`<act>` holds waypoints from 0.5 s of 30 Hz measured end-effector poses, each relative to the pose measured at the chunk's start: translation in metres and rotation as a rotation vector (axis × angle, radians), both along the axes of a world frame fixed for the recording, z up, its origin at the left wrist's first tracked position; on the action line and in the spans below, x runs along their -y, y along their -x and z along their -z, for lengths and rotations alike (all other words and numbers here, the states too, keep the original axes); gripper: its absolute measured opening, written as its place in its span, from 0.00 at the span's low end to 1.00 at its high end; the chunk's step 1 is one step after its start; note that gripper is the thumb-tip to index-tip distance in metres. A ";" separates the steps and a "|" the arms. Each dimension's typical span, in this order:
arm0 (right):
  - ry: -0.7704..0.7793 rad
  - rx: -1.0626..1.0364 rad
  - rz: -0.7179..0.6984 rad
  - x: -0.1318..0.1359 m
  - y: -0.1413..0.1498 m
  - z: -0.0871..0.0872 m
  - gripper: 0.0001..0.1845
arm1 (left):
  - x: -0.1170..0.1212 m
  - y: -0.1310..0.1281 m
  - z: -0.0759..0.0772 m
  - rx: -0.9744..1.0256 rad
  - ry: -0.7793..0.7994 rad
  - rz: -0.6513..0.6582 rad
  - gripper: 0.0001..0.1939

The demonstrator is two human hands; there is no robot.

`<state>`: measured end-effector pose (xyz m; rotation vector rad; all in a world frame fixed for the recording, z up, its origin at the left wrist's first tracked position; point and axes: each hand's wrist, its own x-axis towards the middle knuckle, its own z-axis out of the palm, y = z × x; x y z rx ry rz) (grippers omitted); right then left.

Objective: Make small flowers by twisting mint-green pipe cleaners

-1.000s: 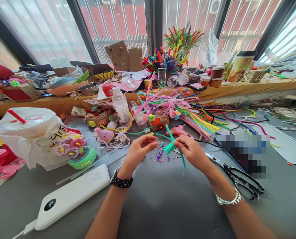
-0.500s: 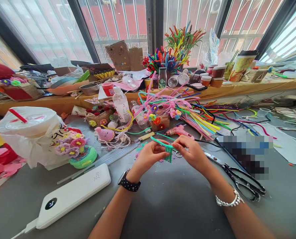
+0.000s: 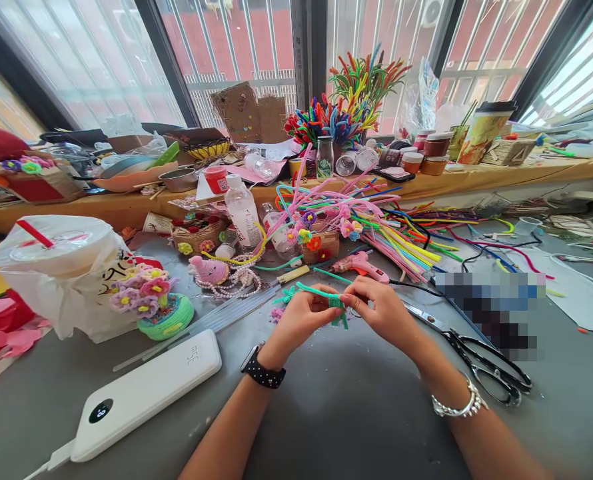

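Observation:
Green pipe cleaners (image 3: 335,303), bunched side by side with short ends hanging down, are pinched between both hands above the grey table. My left hand (image 3: 307,315) is closed on the bunch from the left, and one green length sticks out past its fingers to the upper left. Thumb and fingers of my right hand (image 3: 380,305) are pressed together at the bunch's right edge. Just behind the hands lies a pink glue gun (image 3: 361,265). Beside my right forearm rest large black-handled scissors (image 3: 481,363). A small green pipe-cleaner piece (image 3: 286,295) lies by my left hand.
A white power bank (image 3: 149,393) with a cable lies left of my forearm. Clear glue sticks (image 3: 216,319) and a crocheted flower pot (image 3: 166,317) are near it. A heap of coloured pipe cleaners (image 3: 396,240) spreads behind. A bagged drink cup (image 3: 66,267) stands far left.
The green bunch has tilted, and its loose ends now hang lower right. My right fingers have shifted slightly at its edge; my left wrist has moved a little right.

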<state>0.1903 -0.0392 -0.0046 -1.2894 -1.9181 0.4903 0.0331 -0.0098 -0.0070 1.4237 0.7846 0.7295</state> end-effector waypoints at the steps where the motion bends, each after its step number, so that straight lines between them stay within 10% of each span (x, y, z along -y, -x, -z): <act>1: -0.010 -0.003 0.003 0.000 0.001 0.000 0.13 | -0.001 0.000 0.000 0.007 -0.006 -0.004 0.13; 8: -0.086 -0.350 0.326 0.001 0.008 0.006 0.16 | -0.001 0.000 -0.003 0.167 0.084 -0.188 0.17; 15: 0.292 -0.413 0.052 -0.001 0.013 0.010 0.19 | 0.000 -0.004 0.000 0.393 0.175 -0.343 0.12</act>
